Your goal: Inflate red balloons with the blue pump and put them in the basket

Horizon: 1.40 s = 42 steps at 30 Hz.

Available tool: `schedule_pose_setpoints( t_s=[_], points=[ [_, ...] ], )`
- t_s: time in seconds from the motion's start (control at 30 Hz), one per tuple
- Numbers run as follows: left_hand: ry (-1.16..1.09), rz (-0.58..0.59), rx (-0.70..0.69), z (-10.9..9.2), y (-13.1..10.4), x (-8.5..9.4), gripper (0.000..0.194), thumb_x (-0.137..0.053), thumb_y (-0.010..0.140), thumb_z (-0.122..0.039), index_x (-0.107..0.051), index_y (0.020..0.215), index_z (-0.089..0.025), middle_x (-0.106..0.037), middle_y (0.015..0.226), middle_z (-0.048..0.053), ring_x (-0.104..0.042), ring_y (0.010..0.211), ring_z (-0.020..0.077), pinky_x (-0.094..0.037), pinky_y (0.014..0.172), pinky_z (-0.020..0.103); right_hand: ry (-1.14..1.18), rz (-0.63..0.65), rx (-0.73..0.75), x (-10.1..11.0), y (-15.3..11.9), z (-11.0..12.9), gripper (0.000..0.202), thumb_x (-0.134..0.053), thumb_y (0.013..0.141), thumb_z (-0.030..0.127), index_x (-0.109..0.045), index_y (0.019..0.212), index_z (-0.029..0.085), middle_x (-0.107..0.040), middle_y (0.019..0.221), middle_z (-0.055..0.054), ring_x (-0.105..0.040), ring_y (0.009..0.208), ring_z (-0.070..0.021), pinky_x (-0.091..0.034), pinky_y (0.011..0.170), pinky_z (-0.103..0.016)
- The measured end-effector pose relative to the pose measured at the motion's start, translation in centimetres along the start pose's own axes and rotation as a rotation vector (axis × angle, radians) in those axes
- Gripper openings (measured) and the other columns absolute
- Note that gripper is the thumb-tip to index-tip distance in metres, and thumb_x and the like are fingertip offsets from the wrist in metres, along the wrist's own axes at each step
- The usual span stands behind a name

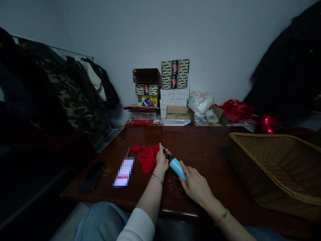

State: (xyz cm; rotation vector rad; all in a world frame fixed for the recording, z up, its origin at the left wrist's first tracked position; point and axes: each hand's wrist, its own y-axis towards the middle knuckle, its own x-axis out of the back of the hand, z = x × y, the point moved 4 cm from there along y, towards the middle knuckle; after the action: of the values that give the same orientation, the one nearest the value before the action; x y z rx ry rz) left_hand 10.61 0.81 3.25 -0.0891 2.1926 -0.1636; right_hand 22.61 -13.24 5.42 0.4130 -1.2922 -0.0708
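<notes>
One blue tool (pixel 177 168), "POMELO" box (pixel 182 74) beyond

A: Which lettering is legible?
B: "POMELO", printed twice, sideways, on the patterned box (pixel 181 74) beyond the left hand (pixel 162 160) and right hand (pixel 197 184).
A: The lit phone (pixel 124 172), left of the left hand?
B: Pixelated; unreadable. Print on the yellow box (pixel 144 101) beyond is too small.

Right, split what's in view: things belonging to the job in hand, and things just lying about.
Job, apparently:
light-blue tool, in right hand
red bundle, beside left hand

Lying about, likely:
dark flat device
stacked boxes
hanging clothes
</notes>
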Motion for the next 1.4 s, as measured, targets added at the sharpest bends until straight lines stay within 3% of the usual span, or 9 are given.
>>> schedule_pose_setpoints(
  t_s=[0.17, 0.43, 0.6, 0.77, 1.1, 1.4],
  points=[
    [0.022, -0.039, 0.021, 0.0, 0.1, 0.3, 0.036, -0.062, 0.077, -0.048, -0.044, 0.069, -0.018, -0.042, 0.054, -0.005, -0.038, 0.041, 0.0049, -0.030, 0.035, 0.014, -0.082, -0.019, 0.017, -0.3, -0.3, 0.7, 0.069, -0.053, 0.082, 0.028, -0.023, 0.143, 0.022, -0.055, 0.121, -0.011, -0.055, 0.096, -0.0266, -0.047, 0.082, -0.040],
    [0.007, -0.107, -0.006, -1.8, 1.3, 0.8, 0.032, -0.055, 0.085, -0.040, -0.042, 0.066, -0.017, -0.040, 0.053, -0.005, -0.035, 0.039, 0.0037, -0.025, 0.033, 0.013, -0.148, -0.068, 0.040, 0.2, -2.9, 0.6, 0.061, -0.048, 0.085, 0.024, -0.027, 0.142, 0.021, -0.055, 0.128, -0.009, -0.055, 0.107, -0.0248, -0.032, 0.102, -0.047],
    [-0.040, -0.074, 0.004, -3.4, 1.7, 0.5, 0.031, -0.055, 0.084, -0.042, -0.045, 0.070, -0.017, -0.038, 0.054, -0.005, -0.034, 0.040, 0.0034, -0.025, 0.034, 0.012, -0.117, -0.083, 0.048, 1.0, -4.8, -0.2, 0.057, -0.048, 0.086, 0.030, -0.030, 0.140, 0.023, -0.056, 0.127, -0.009, -0.056, 0.107, -0.0237, -0.031, 0.102, -0.048],
    [-0.116, 0.006, 0.062, -3.0, 1.3, -0.2, 0.034, -0.049, 0.086, -0.048, -0.049, 0.073, -0.016, -0.036, 0.054, -0.005, -0.035, 0.041, 0.0045, -0.028, 0.036, 0.013, -0.069, -0.095, 0.026, 1.7, -5.6, -0.9, 0.058, -0.048, 0.085, 0.031, -0.030, 0.140, 0.024, -0.057, 0.125, -0.008, -0.056, 0.109, -0.0236, -0.032, 0.101, -0.048],
    [-0.054, 0.015, -0.026, -2.2, 0.8, -0.4, 0.035, -0.056, 0.082, -0.048, -0.045, 0.069, -0.017, -0.040, 0.055, -0.005, -0.038, 0.043, 0.0050, -0.031, 0.039, 0.015, -0.072, -0.085, 0.015, 2.3, -3.9, -0.4, 0.054, -0.046, 0.086, 0.030, -0.034, 0.138, 0.024, -0.060, 0.122, -0.008, -0.059, 0.101, -0.0233, -0.027, 0.103, -0.050],
    [0.006, -0.033, -0.009, -1.0, 0.1, -0.1, 0.034, -0.057, 0.082, -0.047, -0.046, 0.069, -0.017, -0.048, 0.054, -0.002, -0.049, 0.046, 0.0088, -0.040, 0.044, 0.018, -0.143, -0.048, -0.007, 1.9, -1.5, 0.8, 0.051, -0.045, 0.086, 0.025, -0.036, 0.136, 0.021, -0.062, 0.116, -0.010, -0.061, 0.096, -0.0225, -0.020, 0.104, -0.053]
  ],
)
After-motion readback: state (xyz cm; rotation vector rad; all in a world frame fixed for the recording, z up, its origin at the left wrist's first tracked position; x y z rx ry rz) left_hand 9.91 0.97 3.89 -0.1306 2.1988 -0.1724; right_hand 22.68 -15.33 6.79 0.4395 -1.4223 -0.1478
